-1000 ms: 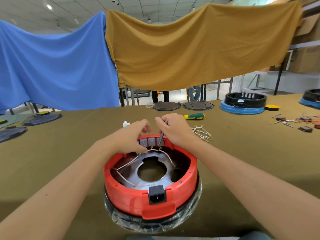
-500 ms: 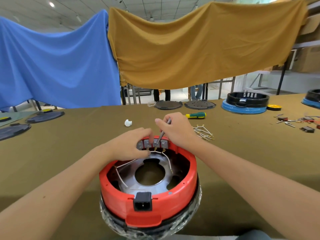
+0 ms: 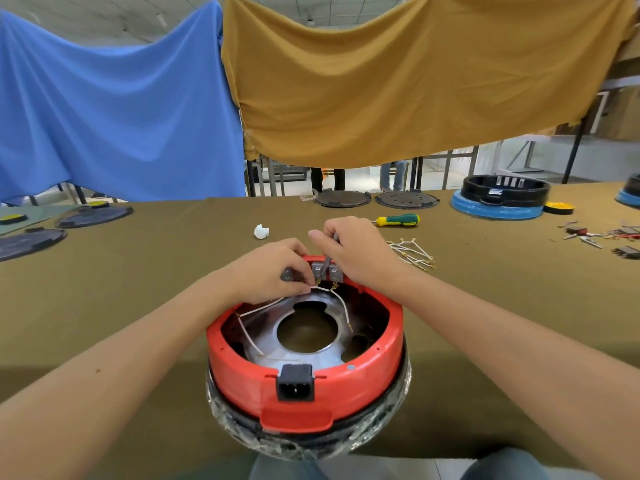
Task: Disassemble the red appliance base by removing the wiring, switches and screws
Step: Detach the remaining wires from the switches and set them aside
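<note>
Head view: I note, at far left, two dark lids (image 3: 93, 215) lying flat on the olive table (image 3: 138, 271), with a blue cloth (image 3: 114, 105) hung behind them and a mustard cloth (image 3: 415, 77) hung to its right. A small white piece (image 3: 261, 231) lies on the table beyond the work. The base (image 3: 304, 368) sits at centre near the table's near edge, open side up, on a plastic-wrapped dark ring; its black socket (image 3: 295, 382) faces me. Inside I see a metal plate (image 3: 304, 341) with a round hole and white wires (image 3: 263, 306) running across it. My left hand (image 3: 273, 271) rests on the far rim, fingers curled, pinching a wire end just below the grey switches (image 3: 325, 271). My right hand (image 3: 353, 251) is beside it, fingers closed round a thin metal tool (image 3: 327, 261) whose tip points down at the switch terminals. I cannot tell whether the tip touches a terminal. One wire at the right side of the plate ends loose, with its terminal hanging free. To the right of the hands, a pile of loose wires (image 3: 412, 252) lies on the table, and a screwdriver (image 3: 398, 220) lies beyond it. Farther right stands a black base (image 3: 502, 195) on a blue ring, then a yellow disc (image 3: 558, 207), then small scattered parts (image 3: 602, 235) at the far right.
</note>
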A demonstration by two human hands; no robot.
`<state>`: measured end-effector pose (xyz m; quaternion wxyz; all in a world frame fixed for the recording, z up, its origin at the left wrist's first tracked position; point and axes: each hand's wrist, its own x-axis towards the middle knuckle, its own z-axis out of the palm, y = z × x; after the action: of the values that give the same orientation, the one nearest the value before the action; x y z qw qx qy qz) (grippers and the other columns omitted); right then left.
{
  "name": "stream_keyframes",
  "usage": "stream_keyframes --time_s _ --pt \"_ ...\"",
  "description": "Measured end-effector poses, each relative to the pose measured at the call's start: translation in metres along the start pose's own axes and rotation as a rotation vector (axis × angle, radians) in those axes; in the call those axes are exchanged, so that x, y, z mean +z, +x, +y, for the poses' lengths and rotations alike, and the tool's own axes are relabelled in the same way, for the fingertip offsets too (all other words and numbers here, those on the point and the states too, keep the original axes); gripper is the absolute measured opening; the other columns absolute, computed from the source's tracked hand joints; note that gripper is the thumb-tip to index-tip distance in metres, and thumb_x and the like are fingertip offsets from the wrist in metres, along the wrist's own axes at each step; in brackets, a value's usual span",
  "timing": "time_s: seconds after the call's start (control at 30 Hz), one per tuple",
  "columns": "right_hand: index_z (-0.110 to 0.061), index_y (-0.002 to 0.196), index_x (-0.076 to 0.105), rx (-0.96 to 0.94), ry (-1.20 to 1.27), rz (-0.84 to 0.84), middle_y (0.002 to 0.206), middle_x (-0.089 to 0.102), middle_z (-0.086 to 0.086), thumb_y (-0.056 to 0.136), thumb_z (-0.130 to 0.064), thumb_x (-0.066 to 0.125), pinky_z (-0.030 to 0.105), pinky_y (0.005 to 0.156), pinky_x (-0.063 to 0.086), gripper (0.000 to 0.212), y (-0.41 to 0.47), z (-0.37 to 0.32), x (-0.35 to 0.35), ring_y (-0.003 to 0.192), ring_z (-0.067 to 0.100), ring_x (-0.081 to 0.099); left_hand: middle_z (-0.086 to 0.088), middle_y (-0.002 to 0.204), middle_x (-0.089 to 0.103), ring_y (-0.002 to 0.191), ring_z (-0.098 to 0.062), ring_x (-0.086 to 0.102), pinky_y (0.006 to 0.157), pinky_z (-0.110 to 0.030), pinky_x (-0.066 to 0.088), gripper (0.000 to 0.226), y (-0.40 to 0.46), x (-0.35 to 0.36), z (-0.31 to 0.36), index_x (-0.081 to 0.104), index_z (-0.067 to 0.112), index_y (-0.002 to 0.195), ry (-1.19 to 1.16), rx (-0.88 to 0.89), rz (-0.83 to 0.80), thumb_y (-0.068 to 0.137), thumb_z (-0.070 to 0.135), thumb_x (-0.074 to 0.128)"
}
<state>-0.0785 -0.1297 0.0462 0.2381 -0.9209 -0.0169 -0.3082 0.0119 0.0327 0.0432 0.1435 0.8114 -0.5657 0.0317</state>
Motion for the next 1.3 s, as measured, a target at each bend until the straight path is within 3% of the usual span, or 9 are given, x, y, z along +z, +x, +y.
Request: stream_keyframes --time_s 0.23,0.33,0.4,0.5,0.67,0.8,0.9,1.2,1.3 --pt "-0.002 0.063 0.053 0.160 0.055 -0.060 0.061 0.056 0.017 0.098 -0.023 0.051 0.031 0.052 0.036 0.041 0.016 -0.001 -0.001 0.056 0.020 0.046 0.001 0.113 0.052 0.101 -0.012 0.057 0.094 -0.025 0.042 0.008 -0.001 -0.002 0.003 0.076 0.024 0.093 -0.042 -0.006 -0.021 0.086 0.021 0.074" --pt "0.010 0.070 0.058 0.212 0.086 -0.051 0.062 0.056 0.023 0.097 -0.023 0.050 0.032 0.053 0.037 0.044 0.015 -0.001 0.000 0.055 0.021 0.045 0.001 0.113 0.052 0.100 -0.013 0.058 0.093 -0.022 0.042 0.008 -0.001 -0.003 0.004 0.077 0.022 0.093 -0.058 -0.002 -0.023 0.086 0.020 0.073" --pt "0.007 0.068 0.060 0.231 0.086 -0.043 0.057 0.049 0.014 0.097 -0.022 0.050 0.031 0.051 0.035 0.042 0.015 -0.001 0.000 0.052 0.018 0.042 0.001 0.114 0.052 0.101 -0.013 0.058 0.093 -0.022 0.042 0.007 -0.001 -0.003 0.003 0.077 0.022 0.092 -0.063 0.001 -0.029 0.086 0.020 0.073" --pt "-0.003 0.062 0.055 0.207 0.087 -0.006 0.055 0.047 0.009 0.097 -0.021 0.049 0.032 0.053 0.035 0.041 0.013 -0.002 0.000 0.052 0.019 0.041 0.000 0.114 0.053 0.100 -0.011 0.058 0.095 -0.025 0.042 0.006 -0.002 -0.003 0.004 0.077 0.022 0.091 -0.074 0.001 -0.027 0.086 0.020 0.074" --pt "0.009 0.067 0.053 0.066 0.043 0.082 0.067 0.060 0.025 0.102 -0.024 0.046 0.043 0.065 0.046 0.048 0.005 -0.007 0.003 0.066 0.037 0.055 0.002 0.112 0.054 0.099 -0.010 0.058 0.091 -0.018 0.041 0.006 -0.002 -0.003 0.003 0.077 0.024 0.090 -0.079 -0.015 -0.010 0.085 0.022 0.075" --pt "0.007 0.064 0.050 -0.009 -0.008 0.076 0.056 0.048 0.019 0.102 -0.026 0.049 0.040 0.062 0.041 0.050 0.002 -0.009 0.001 0.057 0.031 0.043 0.003 0.114 0.053 0.103 -0.008 0.054 0.094 -0.021 0.039 0.007 -0.002 -0.003 0.003 0.078 0.025 0.091 -0.073 -0.021 -0.016 0.085 0.024 0.075" --pt "0.005 0.064 0.052 0.030 0.014 0.052 0.057 0.051 0.020 0.102 -0.027 0.049 0.037 0.060 0.042 0.050 0.004 -0.006 0.001 0.056 0.031 0.046 0.003 0.115 0.052 0.106 -0.007 0.052 0.096 -0.021 0.037 0.009 -0.001 -0.003 0.002 0.079 0.024 0.093 -0.079 -0.022 -0.023 0.085 0.024 0.075" --pt "-0.012 0.050 0.043 0.171 0.073 0.049 0.045 0.041 0.000 0.097 -0.019 0.049 0.034 0.057 0.042 0.048 0.011 -0.002 0.002 0.047 0.016 0.042 0.005 0.115 0.052 0.105 -0.005 0.052 0.097 -0.020 0.037 0.009 -0.001 -0.004 0.003 0.079 0.025 0.092 -0.098 -0.024 -0.029 0.086 0.021 0.074" --pt "-0.007 0.053 0.045 0.143 0.059 0.062 0.048 0.041 0.004 0.099 -0.021 0.049 0.038 0.060 0.044 0.048 0.009 -0.003 0.002 0.050 0.018 0.042 0.008 0.113 0.052 0.104 -0.005 0.053 0.098 -0.024 0.039 0.009 -0.001 -0.004 0.002 0.078 0.027 0.091 -0.092 -0.037 -0.024 0.086 0.021 0.073"
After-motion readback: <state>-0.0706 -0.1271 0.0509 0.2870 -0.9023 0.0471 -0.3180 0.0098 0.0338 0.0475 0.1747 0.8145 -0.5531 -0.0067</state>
